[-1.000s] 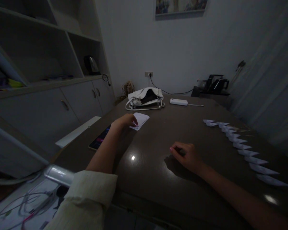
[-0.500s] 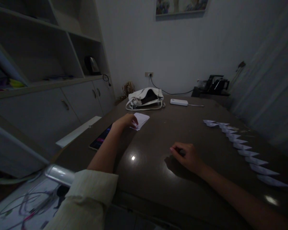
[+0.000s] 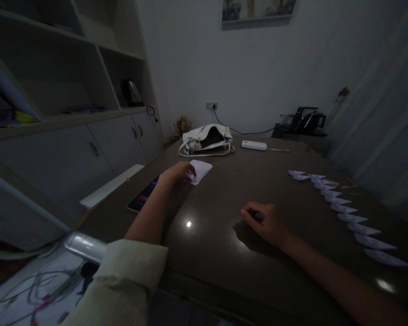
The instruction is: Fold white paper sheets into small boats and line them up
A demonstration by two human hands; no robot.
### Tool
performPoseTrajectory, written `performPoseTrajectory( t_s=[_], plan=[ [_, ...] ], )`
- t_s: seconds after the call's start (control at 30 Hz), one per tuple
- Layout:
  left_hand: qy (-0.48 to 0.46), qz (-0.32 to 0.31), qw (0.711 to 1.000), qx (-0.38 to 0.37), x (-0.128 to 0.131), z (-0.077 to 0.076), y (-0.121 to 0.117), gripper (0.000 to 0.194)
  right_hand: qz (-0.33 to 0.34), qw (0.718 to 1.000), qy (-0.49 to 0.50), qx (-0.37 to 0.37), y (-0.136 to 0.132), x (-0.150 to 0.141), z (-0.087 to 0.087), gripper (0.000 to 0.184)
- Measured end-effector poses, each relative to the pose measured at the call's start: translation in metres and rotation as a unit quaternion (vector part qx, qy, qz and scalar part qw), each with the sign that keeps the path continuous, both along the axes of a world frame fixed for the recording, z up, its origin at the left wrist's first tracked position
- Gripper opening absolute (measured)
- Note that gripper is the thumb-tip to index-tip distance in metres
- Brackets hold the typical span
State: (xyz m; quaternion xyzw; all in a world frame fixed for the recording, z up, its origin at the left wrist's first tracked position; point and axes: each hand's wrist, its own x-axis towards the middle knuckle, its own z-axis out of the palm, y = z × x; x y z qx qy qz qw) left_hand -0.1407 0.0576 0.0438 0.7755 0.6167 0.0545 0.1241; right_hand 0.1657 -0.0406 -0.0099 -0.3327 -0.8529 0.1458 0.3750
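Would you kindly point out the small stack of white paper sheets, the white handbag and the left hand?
small stack of white paper sheets (image 3: 201,170), head view, top sheet.
white handbag (image 3: 199,136), head view, near side panel.
left hand (image 3: 177,172), head view, back of hand.

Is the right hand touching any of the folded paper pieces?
No, the right hand rests curled on the bare table, apart from the folded paper pieces.

I see a dark table (image 3: 224,253) with a smooth, glossy top that mirrors the lamp; on it, near my left hand (image 3: 177,172), lie matt white paper sheets (image 3: 201,170), and beyond them a handbag (image 3: 206,140) that looks like smooth white leather; my sleeve (image 3: 122,280) is ribbed, matt cloth
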Motion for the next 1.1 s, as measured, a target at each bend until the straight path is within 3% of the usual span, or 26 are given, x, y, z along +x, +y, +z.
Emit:
performPoseTrajectory(
  t_s=[0.43,0.87,0.97,1.1],
  plan=[
    [-0.012,-0.029,0.999,0.005,-0.006,-0.003,0.006,0.022,-0.001,1.0,0.002,0.002,-0.001,0.0,0.0,0.026],
    [0.002,-0.014,1.0,0.028,-0.003,-0.002,0.005,0.015,0.006,1.0,0.002,-0.007,-0.001,0.0,0.001,0.026],
    [0.01,0.013,0.997,0.077,0.002,0.001,0.002,0.015,0.004,1.0,0.0,-0.001,0.0,0.001,0.0,0.026],
    [0.02,0.087,0.971,0.22,0.019,0.009,-0.004,0.028,0.007,1.0,0.004,-0.005,-0.001,0.001,0.0,0.026]
  ],
)
